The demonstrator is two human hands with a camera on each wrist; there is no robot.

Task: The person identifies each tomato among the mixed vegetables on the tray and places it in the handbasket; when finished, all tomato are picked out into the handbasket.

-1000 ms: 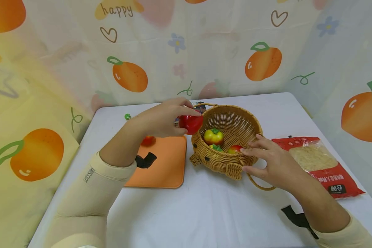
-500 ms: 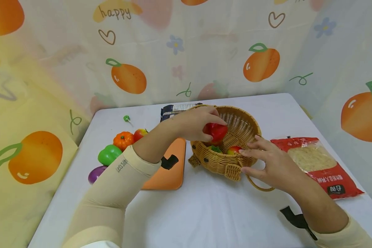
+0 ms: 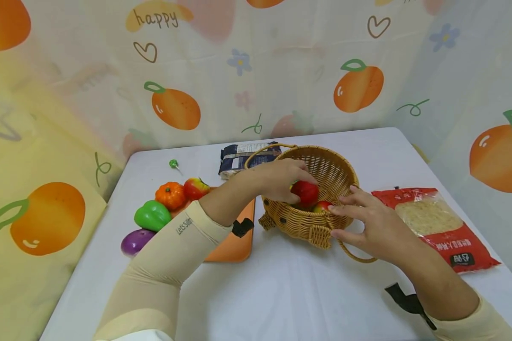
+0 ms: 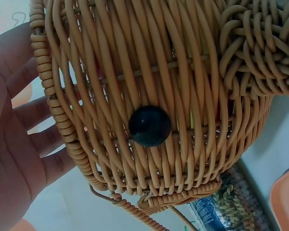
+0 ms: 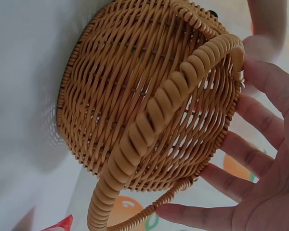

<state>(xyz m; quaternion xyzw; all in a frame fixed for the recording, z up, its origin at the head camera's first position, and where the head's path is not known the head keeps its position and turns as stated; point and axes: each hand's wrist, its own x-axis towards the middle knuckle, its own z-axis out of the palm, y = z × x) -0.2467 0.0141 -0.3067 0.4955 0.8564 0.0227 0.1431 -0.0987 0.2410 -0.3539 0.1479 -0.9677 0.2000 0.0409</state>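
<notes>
A pig-shaped wicker basket (image 3: 300,223) stands tilted toward me on the white table. My left hand (image 3: 281,181) reaches over its rim and holds a glossy red bell pepper (image 3: 306,193) inside, thumb on the near side and fingers over the top. Beside the pepper lies a red-yellow fruit (image 3: 322,206); other contents are hidden by the hand. My right hand (image 3: 369,222) rests with spread fingers against the basket's right rim. In the right wrist view those fingers (image 5: 248,154) look straight, near the basket's handle (image 5: 149,120).
Left of the basket is an orange board (image 3: 234,246). Along it lie a purple eggplant (image 3: 136,241), a green pepper (image 3: 152,215), a pumpkin (image 3: 170,195) and an apple-like fruit (image 3: 195,188). A lollipop (image 3: 173,164) and dark package (image 3: 234,158) lie behind; a red bag (image 3: 443,227) is right.
My left hand has carried the red bell pepper rightward from beside the basket and down into it. The right hand has stayed at the rim.
</notes>
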